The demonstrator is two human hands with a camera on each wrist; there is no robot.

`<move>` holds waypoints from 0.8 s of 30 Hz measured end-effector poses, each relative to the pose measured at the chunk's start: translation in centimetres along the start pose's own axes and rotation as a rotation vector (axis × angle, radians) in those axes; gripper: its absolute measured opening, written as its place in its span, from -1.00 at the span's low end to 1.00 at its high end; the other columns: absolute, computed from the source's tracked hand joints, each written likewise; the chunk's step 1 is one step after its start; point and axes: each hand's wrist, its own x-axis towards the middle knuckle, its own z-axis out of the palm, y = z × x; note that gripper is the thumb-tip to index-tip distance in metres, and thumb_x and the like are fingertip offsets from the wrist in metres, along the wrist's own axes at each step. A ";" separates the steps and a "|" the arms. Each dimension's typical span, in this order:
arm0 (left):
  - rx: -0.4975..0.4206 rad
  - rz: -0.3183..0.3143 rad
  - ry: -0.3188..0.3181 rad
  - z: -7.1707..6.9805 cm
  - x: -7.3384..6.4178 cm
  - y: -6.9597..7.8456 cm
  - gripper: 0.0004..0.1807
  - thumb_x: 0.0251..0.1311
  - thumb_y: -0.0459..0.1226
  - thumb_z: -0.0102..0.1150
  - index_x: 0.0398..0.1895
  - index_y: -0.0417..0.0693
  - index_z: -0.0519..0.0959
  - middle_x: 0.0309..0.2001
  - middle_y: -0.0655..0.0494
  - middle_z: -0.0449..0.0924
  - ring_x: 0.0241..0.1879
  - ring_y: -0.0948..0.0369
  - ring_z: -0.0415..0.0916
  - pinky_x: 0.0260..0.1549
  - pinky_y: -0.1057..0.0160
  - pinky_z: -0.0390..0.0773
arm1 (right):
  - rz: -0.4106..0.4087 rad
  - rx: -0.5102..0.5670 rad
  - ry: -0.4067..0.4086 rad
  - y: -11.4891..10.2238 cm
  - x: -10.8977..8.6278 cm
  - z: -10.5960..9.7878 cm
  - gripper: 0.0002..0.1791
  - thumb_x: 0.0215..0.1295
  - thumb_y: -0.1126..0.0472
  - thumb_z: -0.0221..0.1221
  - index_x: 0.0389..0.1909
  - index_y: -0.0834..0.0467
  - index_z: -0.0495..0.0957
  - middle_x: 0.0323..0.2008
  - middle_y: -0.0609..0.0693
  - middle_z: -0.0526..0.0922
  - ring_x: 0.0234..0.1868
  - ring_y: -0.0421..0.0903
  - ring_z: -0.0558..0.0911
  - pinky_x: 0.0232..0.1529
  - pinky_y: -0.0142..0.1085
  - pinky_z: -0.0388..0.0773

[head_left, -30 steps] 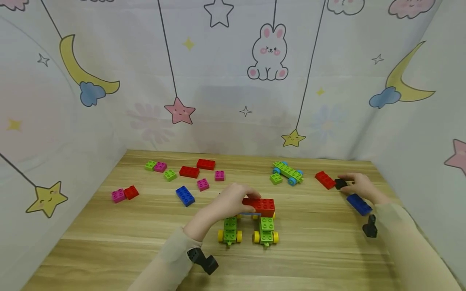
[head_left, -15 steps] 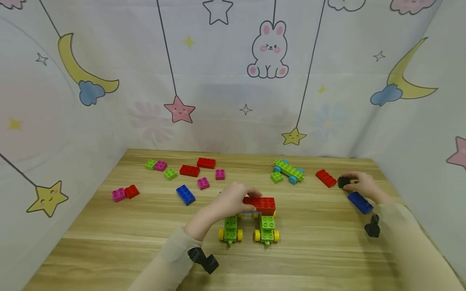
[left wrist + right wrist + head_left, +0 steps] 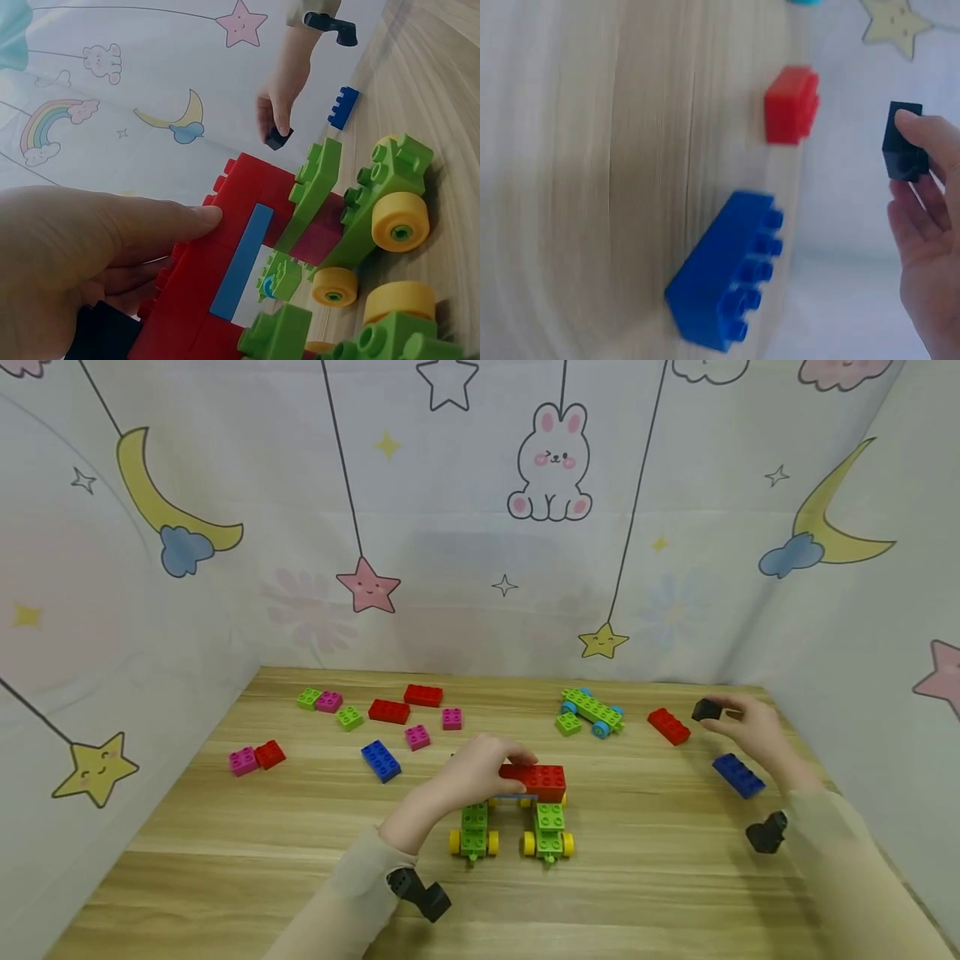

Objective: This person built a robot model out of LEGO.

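My left hand [image 3: 480, 772] grips the red bricks [image 3: 546, 782] on top of a built toy vehicle, its thumb along their side in the left wrist view. Below them are a blue piece [image 3: 242, 262] and two green wheeled bases [image 3: 550, 842] with yellow wheels. A dark piece [image 3: 103, 330] shows under the left fingers, partly hidden. Off to the right, my right hand [image 3: 756, 735] pinches a small black brick [image 3: 905, 146] between thumb and fingers, above the table. Near that hand lie a blue brick [image 3: 738, 775] and a red brick [image 3: 669, 727].
A green base with blue wheels [image 3: 592, 710] stands at the back, beside a small green brick [image 3: 568, 724]. Loose pink, green and red bricks [image 3: 389, 712] and a blue brick [image 3: 381, 762] lie on the left. A printed curtain [image 3: 450, 635] borders the wooden table [image 3: 300, 852].
My right hand has lifted the black brick off the table, up and away from the blue brick. The left hand stays on the red bricks.
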 end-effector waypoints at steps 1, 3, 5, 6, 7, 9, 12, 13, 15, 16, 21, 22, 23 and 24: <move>0.002 -0.003 -0.002 0.0 0.0 0.0 -0.64 0.15 -0.31 0.36 0.04 -0.13 0.65 -0.02 0.02 0.70 0.02 0.13 0.61 0.07 0.17 0.58 | 0.006 0.004 0.001 -0.6 0.0 0.1 -0.42 0.33 0.14 0.25 0.24 0.41 0.41 0.19 0.49 0.42 0.20 0.48 0.40 0.17 0.26 0.39; 0.001 -0.007 -0.005 0.0 0.0 0.0 -0.65 0.15 -0.31 0.36 0.04 -0.13 0.65 -0.02 0.02 0.70 0.02 0.13 0.61 0.07 0.17 0.58 | 0.007 0.015 0.008 -2.0 -0.2 0.5 -0.42 0.32 0.13 0.26 0.24 0.40 0.42 0.19 0.48 0.43 0.21 0.47 0.40 0.16 0.27 0.40; -0.010 -0.010 -0.005 0.0 0.1 -0.1 -0.65 0.15 -0.31 0.36 0.04 -0.14 0.65 -0.02 0.02 0.70 0.02 0.12 0.61 0.07 0.16 0.58 | -0.006 0.028 0.026 -3.3 -0.3 0.9 -0.43 0.30 0.14 0.28 0.22 0.39 0.44 0.18 0.45 0.45 0.20 0.45 0.43 0.14 0.26 0.41; -0.014 -0.011 -0.005 0.0 0.1 -0.1 -0.65 0.15 -0.31 0.36 0.04 -0.14 0.65 -0.02 0.02 0.70 0.03 0.12 0.61 0.08 0.15 0.58 | -0.017 0.036 0.037 -4.0 -0.4 1.1 -0.44 0.29 0.16 0.28 0.21 0.38 0.45 0.17 0.44 0.46 0.19 0.43 0.45 0.13 0.26 0.42; -0.018 -0.009 -0.004 0.0 0.1 -0.1 -0.65 0.15 -0.32 0.36 0.03 -0.14 0.65 -0.02 0.01 0.70 0.02 0.11 0.61 0.07 0.15 0.58 | -0.027 0.047 0.045 -4.8 -0.5 1.4 -0.45 0.28 0.17 0.29 0.21 0.38 0.45 0.16 0.43 0.47 0.18 0.41 0.47 0.13 0.26 0.43; -0.024 -0.007 -0.002 0.0 0.1 -0.1 -0.65 0.15 -0.32 0.36 0.03 -0.15 0.65 -0.02 0.00 0.70 0.02 0.11 0.61 0.07 0.13 0.58 | -0.051 0.062 0.062 -6.2 -0.6 1.9 -0.46 0.26 0.20 0.31 0.19 0.37 0.48 0.13 0.41 0.50 0.14 0.38 0.51 0.11 0.24 0.44; -0.019 0.000 0.000 0.0 0.1 -0.1 -0.66 0.15 -0.32 0.36 0.03 -0.14 0.65 -0.02 0.01 0.70 0.02 0.11 0.61 0.07 0.14 0.58 | -0.078 0.088 0.069 -8.1 -0.8 2.8 -0.50 0.23 0.23 0.32 0.15 0.37 0.51 0.08 0.37 0.55 0.08 0.33 0.57 0.09 0.19 0.48; -0.017 0.001 0.001 0.0 0.1 -0.1 -0.66 0.15 -0.32 0.36 0.02 -0.15 0.65 -0.02 0.01 0.70 0.02 0.11 0.61 0.07 0.14 0.58 | -0.087 0.095 0.072 -8.7 -0.8 3.1 -0.51 0.22 0.24 0.33 0.13 0.36 0.53 0.06 0.36 0.56 0.05 0.32 0.59 0.06 0.16 0.51; -0.014 -0.002 0.001 0.0 0.0 -0.1 -0.65 0.15 -0.31 0.36 0.03 -0.14 0.65 -0.02 0.02 0.70 0.02 0.12 0.61 0.08 0.15 0.58 | -0.108 0.104 0.080 -9.7 -0.9 3.8 -0.54 0.20 0.24 0.34 0.10 0.34 0.56 0.02 0.32 0.61 -0.02 0.24 0.64 -0.01 0.02 0.59; -0.011 -0.001 0.002 0.0 0.0 -0.1 -0.65 0.15 -0.31 0.36 0.03 -0.14 0.65 -0.02 0.02 0.70 0.02 0.13 0.61 0.08 0.15 0.58 | -0.118 0.110 0.083 -10.2 -1.0 4.1 -0.55 0.20 0.25 0.34 0.09 0.33 0.57 0.00 0.30 0.62 -0.05 0.19 0.65 -0.04 -0.09 0.61; -0.006 0.004 0.004 0.0 0.1 -0.2 -0.66 0.15 -0.31 0.36 0.03 -0.14 0.66 -0.02 0.01 0.70 0.02 0.12 0.62 0.07 0.15 0.58 | -0.196 0.179 0.082 -12.1 -1.2 6.0 -0.60 0.13 0.28 0.39 0.01 0.27 0.63 -0.07 0.19 0.66 -0.18 -0.31 0.61 -0.13 -0.55 0.52; -0.004 0.005 0.005 0.0 0.1 -0.2 -0.66 0.15 -0.31 0.36 0.02 -0.14 0.66 -0.03 0.01 0.70 0.01 0.12 0.62 0.06 0.15 0.58 | -0.213 0.201 0.078 -12.5 -1.3 6.4 -0.61 0.12 0.29 0.39 0.00 0.26 0.64 -0.08 0.18 0.66 -0.19 -0.38 0.58 -0.13 -0.57 0.50; -0.004 0.004 0.004 0.0 0.1 -0.2 -0.66 0.15 -0.31 0.36 0.03 -0.14 0.66 -0.03 0.01 0.70 0.01 0.12 0.62 0.06 0.14 0.58 | -0.232 0.220 0.071 -12.8 -1.4 6.7 -0.62 0.10 0.30 0.40 -0.02 0.26 0.64 -0.09 0.17 0.67 -0.20 -0.42 0.57 -0.12 -0.57 0.51; -0.005 0.002 0.004 0.0 0.1 -0.2 -0.66 0.15 -0.31 0.36 0.03 -0.14 0.66 -0.03 0.01 0.70 0.01 0.11 0.62 0.06 0.14 0.58 | -0.248 0.235 0.063 -13.2 -1.5 7.0 -0.62 0.09 0.31 0.41 -0.03 0.25 0.65 -0.11 0.16 0.67 -0.21 -0.42 0.57 -0.12 -0.54 0.52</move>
